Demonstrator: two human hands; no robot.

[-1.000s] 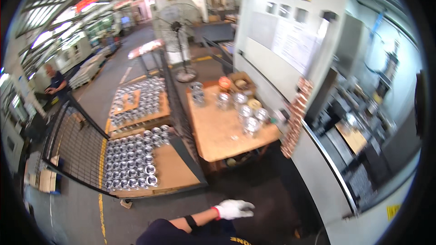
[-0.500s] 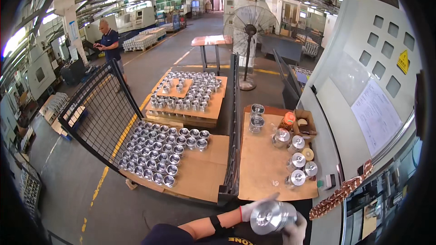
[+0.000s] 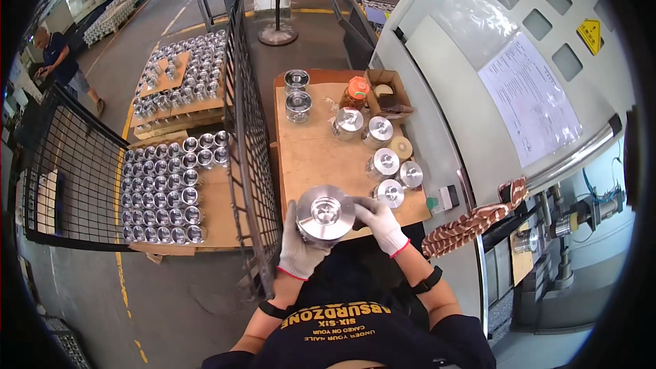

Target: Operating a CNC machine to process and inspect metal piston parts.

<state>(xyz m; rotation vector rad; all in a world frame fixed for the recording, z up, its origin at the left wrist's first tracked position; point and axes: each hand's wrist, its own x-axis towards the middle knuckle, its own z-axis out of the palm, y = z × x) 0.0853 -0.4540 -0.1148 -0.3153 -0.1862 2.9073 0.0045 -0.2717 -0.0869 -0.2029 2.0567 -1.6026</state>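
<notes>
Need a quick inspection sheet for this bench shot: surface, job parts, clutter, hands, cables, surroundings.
Surface: wooden table, partly bare.
Job's things: round machined metal part held over the table's near edge; similar parts stand on the table.
Clutter: open cardboard box, orange-lidded jar, tape roll.
Grippers: gloved left hand cups the part from below; gloved right hand touches its side.
Cables: nothing seen.
Surroundings: wire mesh panel, pallets of metal parts, pedestal fan, grey machine cabinet, a person beyond.

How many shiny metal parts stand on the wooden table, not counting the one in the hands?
7: two stacked-looking ones at the far left, two mid-table, three nearer. The cardboard box may hide more.
</notes>
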